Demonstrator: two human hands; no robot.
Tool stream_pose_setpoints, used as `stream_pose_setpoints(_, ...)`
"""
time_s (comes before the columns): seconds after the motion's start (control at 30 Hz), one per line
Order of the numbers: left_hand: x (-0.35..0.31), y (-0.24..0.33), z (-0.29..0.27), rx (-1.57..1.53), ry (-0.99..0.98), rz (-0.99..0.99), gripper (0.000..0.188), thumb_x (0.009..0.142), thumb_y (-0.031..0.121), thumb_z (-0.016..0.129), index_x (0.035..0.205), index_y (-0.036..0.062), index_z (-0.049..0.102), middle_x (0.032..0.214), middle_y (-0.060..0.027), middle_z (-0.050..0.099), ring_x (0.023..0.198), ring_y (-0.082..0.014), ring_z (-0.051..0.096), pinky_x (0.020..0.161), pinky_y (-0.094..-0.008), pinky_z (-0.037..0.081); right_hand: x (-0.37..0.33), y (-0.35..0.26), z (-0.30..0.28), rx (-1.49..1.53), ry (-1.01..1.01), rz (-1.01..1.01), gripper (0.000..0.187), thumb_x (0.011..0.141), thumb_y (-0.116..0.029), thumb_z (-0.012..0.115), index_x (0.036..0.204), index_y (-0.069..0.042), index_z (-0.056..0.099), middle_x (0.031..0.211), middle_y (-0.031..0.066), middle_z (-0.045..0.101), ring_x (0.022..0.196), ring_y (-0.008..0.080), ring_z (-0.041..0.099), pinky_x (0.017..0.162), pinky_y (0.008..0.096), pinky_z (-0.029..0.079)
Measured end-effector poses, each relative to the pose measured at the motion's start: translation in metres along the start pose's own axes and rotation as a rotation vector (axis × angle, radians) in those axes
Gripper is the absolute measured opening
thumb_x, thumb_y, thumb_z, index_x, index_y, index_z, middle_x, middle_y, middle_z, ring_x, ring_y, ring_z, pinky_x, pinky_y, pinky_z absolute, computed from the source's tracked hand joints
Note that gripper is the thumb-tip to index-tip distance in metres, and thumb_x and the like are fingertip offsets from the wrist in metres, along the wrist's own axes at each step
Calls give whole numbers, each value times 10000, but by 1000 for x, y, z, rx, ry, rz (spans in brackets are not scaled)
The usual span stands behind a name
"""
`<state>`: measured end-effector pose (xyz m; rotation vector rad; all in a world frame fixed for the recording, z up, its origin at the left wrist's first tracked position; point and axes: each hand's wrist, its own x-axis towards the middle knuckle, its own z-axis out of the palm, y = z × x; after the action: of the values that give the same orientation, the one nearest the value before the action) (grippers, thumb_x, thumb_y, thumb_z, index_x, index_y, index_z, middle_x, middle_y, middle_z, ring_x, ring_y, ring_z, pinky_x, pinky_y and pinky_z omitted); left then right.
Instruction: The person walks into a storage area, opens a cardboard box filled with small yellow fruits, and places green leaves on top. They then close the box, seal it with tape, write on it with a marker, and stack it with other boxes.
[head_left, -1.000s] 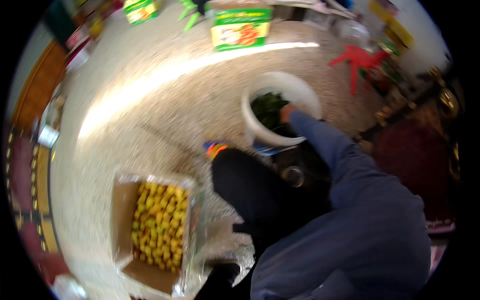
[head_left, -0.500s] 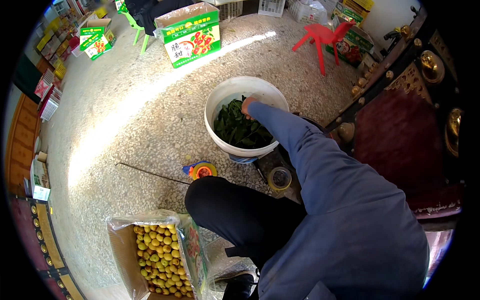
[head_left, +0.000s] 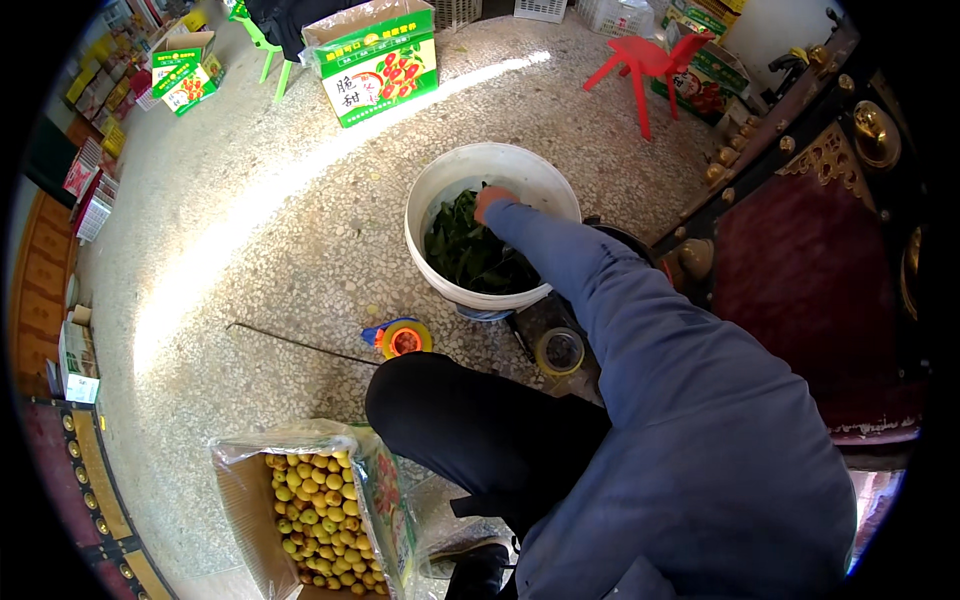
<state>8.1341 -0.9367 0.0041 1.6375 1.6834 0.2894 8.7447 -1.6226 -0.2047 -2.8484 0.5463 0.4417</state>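
Observation:
My right hand point(head_left: 488, 203) reaches into a white bucket point(head_left: 418, 232) on the floor in front of me. Its fingers are curled in on the dark green leaves point(head_left: 475, 250) heaped inside, near the far side of the pile; their tips are mostly hidden. My left hand is out of view. By my knee stands an open cardboard box point(head_left: 243, 520) lined with clear plastic, holding many yellow-green round fruits point(head_left: 320, 510). Between box and bucket lies a roll of yellow tape with an orange and blue dispenser point(head_left: 405, 341).
A second tape roll point(head_left: 560, 352) sits right of my knee. A thin dark rod point(head_left: 300, 344) lies on the speckled floor. Farther off are a green fruit carton point(head_left: 378, 85), a red stool point(head_left: 648, 70) and a green chair point(head_left: 262, 45). A dark red studded door point(head_left: 800, 260) stands at right.
My right hand has shifted slightly up and left within the bucket, still at the leaves. The view has tilted a little; the box and tape have not moved.

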Motion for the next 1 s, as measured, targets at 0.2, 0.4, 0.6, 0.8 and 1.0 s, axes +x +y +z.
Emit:
stream_pose_setpoints(0.2,3,-3,-2,5,-56,69,502,928,363,493,500,131,370,444,5,342,400,-112,304,400,-267,213,-24,5,-98,371,224,-38,252,769,-263,640,942,-86,686,957,157,656,890,306,625,792,414,505)
stream_pose_setpoints(0.4,5,-3,-1,45,-58,111,523,925,384,495,491,102,421,445,-16,391,402,-126,340,397,-275,234,-60,5,-138,446,493,-230,259,756,-295,688,820,-44,688,753,136,658,697,260,626,669,384,498)
stream_pose_setpoints(0.6,8,-6,-5,-50,-55,140,526,927,382,505,494,104,397,442,-12,359,396,-119,317,390,-276,233,-73,-4,-157,651,529,-279,279,724,-315,706,766,-42,667,729,160,644,694,306,624,666,402,498)
stream_pose_setpoints(0.8,-1,-4,-4,-104,-95,121,513,931,357,519,506,118,362,451,1,319,402,-103,284,388,-267,214,-70,0,-144,540,441,-295,280,725,-315,704,786,-44,665,733,158,635,700,308,617,668,392,495)
stream_pose_setpoints(1.0,-7,5,3,-58,-95,68,511,936,347,515,512,136,322,459,10,302,403,-96,265,387,-269,199,-62,-6,-124,341,400,-324,246,738,-253,671,880,-53,675,859,170,648,812,304,625,741,409,500)
